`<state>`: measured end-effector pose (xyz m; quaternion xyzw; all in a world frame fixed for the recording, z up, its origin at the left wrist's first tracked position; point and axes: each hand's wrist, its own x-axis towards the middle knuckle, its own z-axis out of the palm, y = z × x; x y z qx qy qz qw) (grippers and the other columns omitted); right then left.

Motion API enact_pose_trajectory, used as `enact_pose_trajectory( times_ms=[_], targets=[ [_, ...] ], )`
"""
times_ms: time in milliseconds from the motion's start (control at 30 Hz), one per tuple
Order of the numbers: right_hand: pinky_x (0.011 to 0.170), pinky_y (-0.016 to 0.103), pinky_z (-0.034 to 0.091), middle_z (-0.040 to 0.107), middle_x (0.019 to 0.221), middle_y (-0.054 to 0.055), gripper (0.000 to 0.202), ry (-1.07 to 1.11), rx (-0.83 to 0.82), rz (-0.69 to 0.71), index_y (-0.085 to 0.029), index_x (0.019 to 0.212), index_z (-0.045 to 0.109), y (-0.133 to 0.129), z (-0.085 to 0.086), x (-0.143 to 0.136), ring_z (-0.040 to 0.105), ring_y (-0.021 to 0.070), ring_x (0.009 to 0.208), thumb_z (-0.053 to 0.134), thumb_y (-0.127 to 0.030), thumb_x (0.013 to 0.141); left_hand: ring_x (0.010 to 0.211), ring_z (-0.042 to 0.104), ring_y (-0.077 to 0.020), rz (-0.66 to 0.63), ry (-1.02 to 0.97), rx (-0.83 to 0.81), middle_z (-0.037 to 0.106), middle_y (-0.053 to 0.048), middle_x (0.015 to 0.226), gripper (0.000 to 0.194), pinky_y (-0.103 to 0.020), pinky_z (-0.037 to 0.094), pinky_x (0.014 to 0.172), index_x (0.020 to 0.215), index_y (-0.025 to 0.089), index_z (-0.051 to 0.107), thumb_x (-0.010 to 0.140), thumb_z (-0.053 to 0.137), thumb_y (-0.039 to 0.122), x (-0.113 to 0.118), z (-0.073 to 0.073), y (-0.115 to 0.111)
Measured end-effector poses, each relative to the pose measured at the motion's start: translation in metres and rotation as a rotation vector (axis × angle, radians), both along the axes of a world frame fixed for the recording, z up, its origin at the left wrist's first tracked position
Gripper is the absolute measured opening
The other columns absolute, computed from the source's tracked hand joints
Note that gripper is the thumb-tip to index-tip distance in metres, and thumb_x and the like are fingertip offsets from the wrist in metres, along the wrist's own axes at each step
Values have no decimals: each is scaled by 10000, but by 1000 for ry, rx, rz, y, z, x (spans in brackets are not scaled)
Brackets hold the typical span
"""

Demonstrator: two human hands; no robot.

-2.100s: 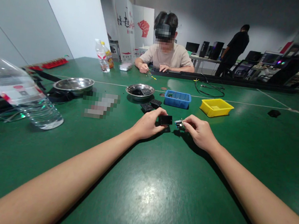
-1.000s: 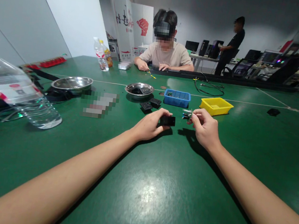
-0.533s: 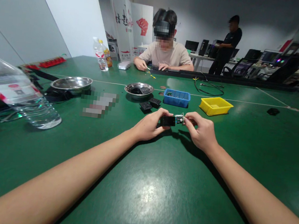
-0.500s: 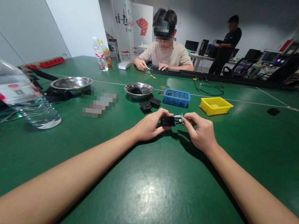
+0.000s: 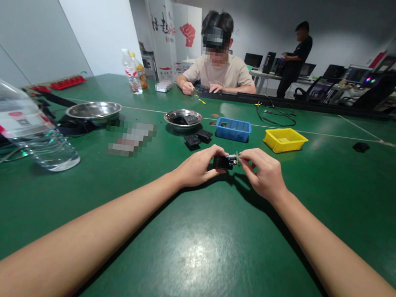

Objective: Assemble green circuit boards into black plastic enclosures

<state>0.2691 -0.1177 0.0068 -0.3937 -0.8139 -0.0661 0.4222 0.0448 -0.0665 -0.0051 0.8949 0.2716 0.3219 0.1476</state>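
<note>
My left hand [image 5: 201, 167] is closed around a black plastic housing [image 5: 222, 162], held a little above the green table. At the housing's right end, my right hand [image 5: 265, 171] pinches a small circuit board [image 5: 237, 158] with parts on it. The board stands at the housing's mouth, some of its parts reaching toward the inside; how deep they sit I cannot tell. Just beyond my left hand lie two black plastic pieces [image 5: 193, 141]. Behind them is a steel bowl [image 5: 183, 119] with more black pieces in it.
A blue divided tray [image 5: 232, 136] and a yellow bin [image 5: 285, 147] stand beyond my hands. On the left are a large water bottle [image 5: 24, 122] and a steel dish [image 5: 93, 117]. Black cables [image 5: 277, 117] lie farther back. A co-worker [image 5: 218, 71] sits across the table [image 5: 184, 262].
The circuit board and my right fingertips have shifted slightly left, closer to the housing, and the board has tilted a little. My left hand has hardly moved.
</note>
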Motion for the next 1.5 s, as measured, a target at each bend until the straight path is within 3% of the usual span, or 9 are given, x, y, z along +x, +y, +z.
enact_pose_trajectory(
  times_ms=[200, 533, 767, 1000, 1100, 1233, 1367, 1500],
  targets=[
    [776, 295, 528, 699, 953, 78, 119, -70, 89, 54, -213, 924, 644, 2, -2, 0, 664, 191, 867, 529, -196, 952, 929, 666, -207, 8, 26, 87, 682, -62, 1040, 319, -329, 529, 826, 1129, 190, 550, 860, 674, 308, 3, 1, -1],
    [738, 292, 515, 680, 916, 95, 165, -176, 82, 23, -189, 902, 641, 0, 0, -3, 645, 193, 829, 494, -214, 973, 965, 650, -211, -32, 7, 208, 673, -85, 1053, 326, -347, 534, 860, 1141, 161, 563, 866, 676, 296, 5, 1, -4],
    [719, 287, 501, 669, 871, 82, 140, -142, 52, 33, -189, 877, 633, 1, 0, -3, 632, 185, 788, 516, -206, 951, 989, 632, -219, -41, -14, 244, 654, -98, 1060, 342, -369, 532, 885, 1165, 148, 556, 867, 671, 270, 5, 2, -5],
    [683, 281, 489, 694, 779, 49, 121, 39, -43, 44, -183, 806, 658, -1, 1, -7, 631, 165, 706, 589, -189, 905, 1015, 613, -225, -28, -39, 258, 627, -104, 1077, 353, -385, 527, 903, 1183, 156, 564, 885, 665, 317, 5, 5, -8],
    [682, 288, 500, 715, 792, 49, 99, 185, -155, 65, -185, 800, 692, -2, 0, -12, 643, 166, 706, 627, -204, 872, 1025, 619, -218, -33, -52, 239, 627, -102, 1104, 369, -376, 525, 912, 1225, 173, 555, 897, 648, 315, 6, 6, -10],
    [697, 306, 526, 741, 820, 45, 99, 572, -440, 157, -191, 819, 731, 2, -9, -16, 670, 176, 726, 702, -286, 813, 1015, 655, -198, -42, -137, 192, 668, -96, 1140, 392, -325, 535, 884, 1244, 173, 536, 891, 651, 301, 9, 5, -13],
    [706, 305, 528, 731, 739, 15, 207, 883, -746, 310, -198, 776, 752, 6, -15, -19, 651, 155, 682, 826, -370, 688, 842, 679, -162, 32, -248, 146, 699, -56, 1007, 422, -268, 544, 751, 1175, 166, 554, 823, 729, 318, 11, 4, -16],
    [711, 285, 531, 723, 747, 5, 301, 1113, -1004, 423, -195, 767, 754, 3, -15, -23, 640, 131, 686, 895, -391, 588, 887, 682, -175, 30, -255, 208, 712, -61, 1004, 355, -279, 543, 787, 1085, 158, 596, 791, 757, 276, 11, 3, -18]
  ],
)
